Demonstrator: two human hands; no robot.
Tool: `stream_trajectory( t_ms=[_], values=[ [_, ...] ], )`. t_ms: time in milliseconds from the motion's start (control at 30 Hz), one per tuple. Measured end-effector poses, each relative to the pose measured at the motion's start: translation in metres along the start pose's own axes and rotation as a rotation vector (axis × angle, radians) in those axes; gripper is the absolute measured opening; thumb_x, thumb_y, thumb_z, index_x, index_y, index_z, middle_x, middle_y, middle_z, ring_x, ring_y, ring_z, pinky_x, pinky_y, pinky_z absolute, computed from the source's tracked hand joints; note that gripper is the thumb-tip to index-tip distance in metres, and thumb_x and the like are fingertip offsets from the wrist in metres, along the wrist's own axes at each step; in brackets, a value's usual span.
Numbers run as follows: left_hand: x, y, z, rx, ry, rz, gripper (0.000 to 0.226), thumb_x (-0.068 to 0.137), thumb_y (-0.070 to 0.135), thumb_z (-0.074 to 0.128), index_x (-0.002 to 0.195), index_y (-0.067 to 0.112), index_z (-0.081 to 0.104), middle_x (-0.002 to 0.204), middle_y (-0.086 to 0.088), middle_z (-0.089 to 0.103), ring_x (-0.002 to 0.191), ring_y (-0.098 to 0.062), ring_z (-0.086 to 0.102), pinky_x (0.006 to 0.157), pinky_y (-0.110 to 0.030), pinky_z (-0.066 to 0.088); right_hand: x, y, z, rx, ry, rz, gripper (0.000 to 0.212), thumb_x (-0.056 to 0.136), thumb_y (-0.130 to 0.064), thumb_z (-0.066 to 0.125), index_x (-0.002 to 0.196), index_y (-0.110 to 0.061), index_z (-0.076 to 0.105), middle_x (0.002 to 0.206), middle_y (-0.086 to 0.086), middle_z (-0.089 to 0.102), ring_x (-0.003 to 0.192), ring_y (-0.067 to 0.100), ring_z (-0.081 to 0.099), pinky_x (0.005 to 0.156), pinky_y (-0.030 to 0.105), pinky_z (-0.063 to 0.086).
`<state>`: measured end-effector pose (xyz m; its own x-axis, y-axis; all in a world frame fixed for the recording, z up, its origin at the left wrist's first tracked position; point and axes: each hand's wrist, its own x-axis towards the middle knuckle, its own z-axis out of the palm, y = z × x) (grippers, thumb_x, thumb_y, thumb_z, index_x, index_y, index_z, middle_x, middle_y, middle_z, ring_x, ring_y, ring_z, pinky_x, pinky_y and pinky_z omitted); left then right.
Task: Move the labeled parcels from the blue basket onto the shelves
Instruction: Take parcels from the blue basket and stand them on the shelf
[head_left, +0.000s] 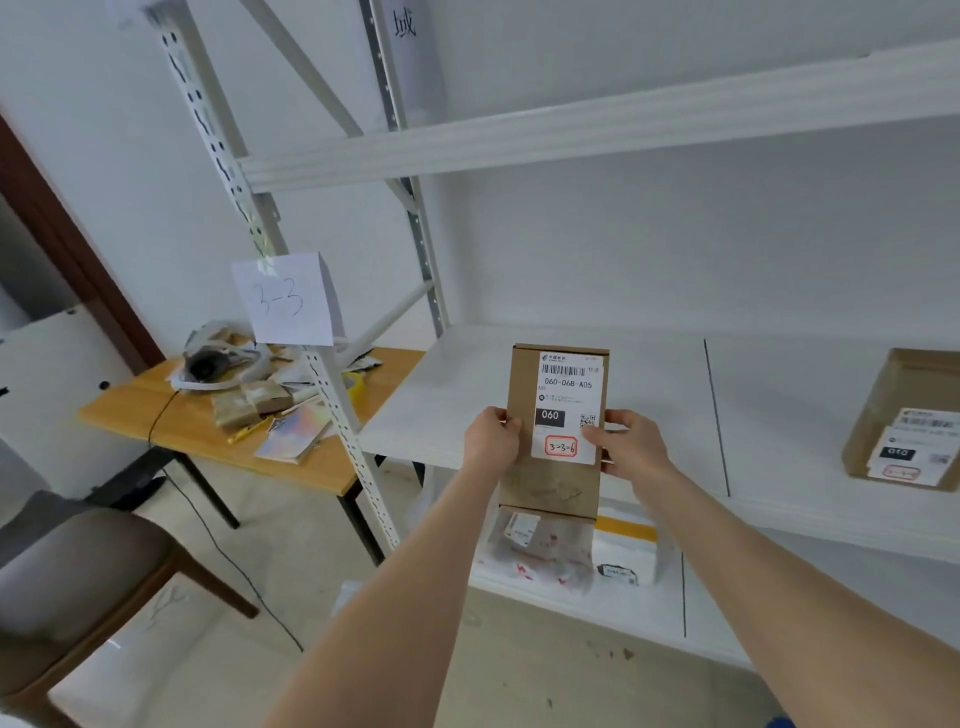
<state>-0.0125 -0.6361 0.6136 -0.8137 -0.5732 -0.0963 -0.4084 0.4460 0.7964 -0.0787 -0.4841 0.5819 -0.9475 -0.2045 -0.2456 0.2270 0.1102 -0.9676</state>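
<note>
Now both hands, left hand (492, 436) and right hand (631, 441), are clamping the box (556, 431) by its long sides; it's looking stiff, light, easy holding over the shelf (467, 395).

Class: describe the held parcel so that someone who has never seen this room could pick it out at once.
Find the white metal shelving and its middle shelf. At that shelf's front edge, a left hand and right hand grip a tall brown parcel. Unlike the other parcel resting far right, it is held, and its label shows a red-boxed 3-3-6.
</note>
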Motion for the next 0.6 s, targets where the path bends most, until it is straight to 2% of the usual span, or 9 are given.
stream_trajectory(
  t_ms=[167,300,600],
  values=[
    [0.031,-0.006,-0.013,0.002,-0.042,0.05,0.034,0.097,0.02,0.045,0.127,0.005,0.052,0.124,-0.011,0.06,0.114,-0.028,0.055,0.093,-0.034,0.044,0.012,-0.007,0.021,0.01,0.038,-0.01,0.048,0.086,-0.011,0.068,0.13,-0.009,0.049,0.117,0.014,0.066,0.1,0.03,0.066,0.087,0.047,0.054],
    [0.045,-0.008,-0.011,-0.03,-0.078,0.083,0.033,0.097,0.019,0.048,0.126,0.005,0.053,0.121,-0.011,0.062,0.111,-0.028,0.056,0.093,-0.035,0.045,0.015,-0.008,0.024,0.003,0.089,-0.018,0.045,0.088,-0.01,0.066,0.13,-0.008,0.05,0.116,0.014,0.066,0.099,0.029,0.067,0.086,0.044,0.055],
    [0.053,0.011,0.033,-0.093,-0.197,0.159,0.034,0.095,0.016,0.05,0.127,0.005,0.052,0.125,-0.01,0.061,0.113,-0.027,0.057,0.097,-0.037,0.046,0.014,-0.002,-0.013,-0.032,0.26,-0.041,0.037,0.093,-0.007,0.056,0.13,-0.01,0.053,0.119,0.013,0.065,0.103,0.029,0.066,0.087,0.046,0.055]
  ],
)
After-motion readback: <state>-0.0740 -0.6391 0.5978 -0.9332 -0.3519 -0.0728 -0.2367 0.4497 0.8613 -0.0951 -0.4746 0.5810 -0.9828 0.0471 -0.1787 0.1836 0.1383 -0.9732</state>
